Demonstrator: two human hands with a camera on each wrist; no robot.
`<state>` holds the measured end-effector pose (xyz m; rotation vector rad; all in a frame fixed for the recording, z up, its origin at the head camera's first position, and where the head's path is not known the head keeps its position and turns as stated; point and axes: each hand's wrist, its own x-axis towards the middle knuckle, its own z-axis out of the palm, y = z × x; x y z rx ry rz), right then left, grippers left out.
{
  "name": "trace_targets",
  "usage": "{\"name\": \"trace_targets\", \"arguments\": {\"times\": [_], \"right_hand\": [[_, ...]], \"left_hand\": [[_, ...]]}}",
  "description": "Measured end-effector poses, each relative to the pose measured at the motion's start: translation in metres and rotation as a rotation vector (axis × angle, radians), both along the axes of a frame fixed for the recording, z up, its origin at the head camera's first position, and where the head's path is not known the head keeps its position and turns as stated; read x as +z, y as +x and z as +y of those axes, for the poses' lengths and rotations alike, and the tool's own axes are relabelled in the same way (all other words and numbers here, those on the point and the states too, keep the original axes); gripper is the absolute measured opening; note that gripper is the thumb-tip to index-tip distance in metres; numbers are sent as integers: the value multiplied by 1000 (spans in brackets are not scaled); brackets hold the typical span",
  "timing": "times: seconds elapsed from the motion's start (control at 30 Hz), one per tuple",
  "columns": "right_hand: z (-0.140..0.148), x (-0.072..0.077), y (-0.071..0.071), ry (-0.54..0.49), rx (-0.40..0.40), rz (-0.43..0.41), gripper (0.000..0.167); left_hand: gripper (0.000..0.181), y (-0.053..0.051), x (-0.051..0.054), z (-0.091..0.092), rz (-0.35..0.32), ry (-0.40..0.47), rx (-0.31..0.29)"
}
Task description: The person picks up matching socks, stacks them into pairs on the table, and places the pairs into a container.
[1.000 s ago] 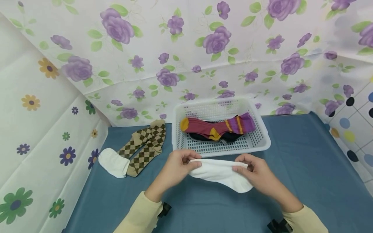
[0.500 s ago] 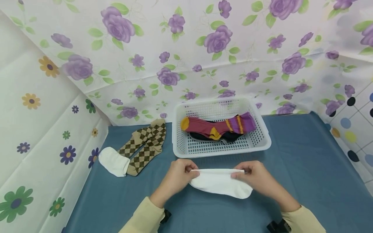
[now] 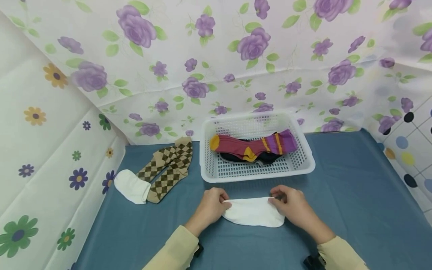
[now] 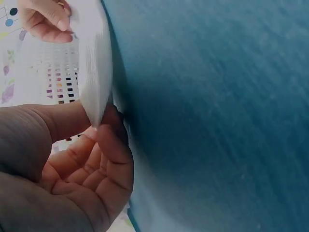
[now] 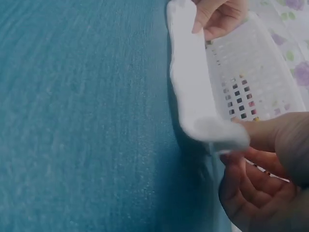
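Sock (image 3: pixel 253 213), white, held out lengthwise!
Gripped at one end by left hand (image 3: pixel 210 205), at the other by right hand (image 3: pixel 293 205), near the basket (image 3: pixel 260 177).

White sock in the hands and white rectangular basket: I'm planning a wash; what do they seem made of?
White sock: soft, matte knit, perhaps cotton; fine ribbing shows up close.
White rectangular basket: probably smooth moulded plastic, judging by its even perforations.

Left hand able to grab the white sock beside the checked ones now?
Probably not without letting go: the left hand pinches an end of the held sock. Nothing visible blocks its way over the blue cloth to the other sock.
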<state>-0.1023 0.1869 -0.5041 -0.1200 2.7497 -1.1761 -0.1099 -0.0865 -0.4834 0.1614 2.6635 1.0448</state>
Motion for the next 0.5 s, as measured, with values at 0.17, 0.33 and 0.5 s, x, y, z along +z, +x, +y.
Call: {"name": "trace_targets", "arguments": {"times": [0.17,0.33,0.5], "right_hand": [[-5,10,8,94,-1,165,18],[-15,12,23,182,147,300,22],[-22,4,36,314,361,461,32]], "left_hand": [[18,5,6,-1,107,-80,40],[18,13,13,8,272,-159,-88],[16,17,10,15,213,-152,-324]]}}
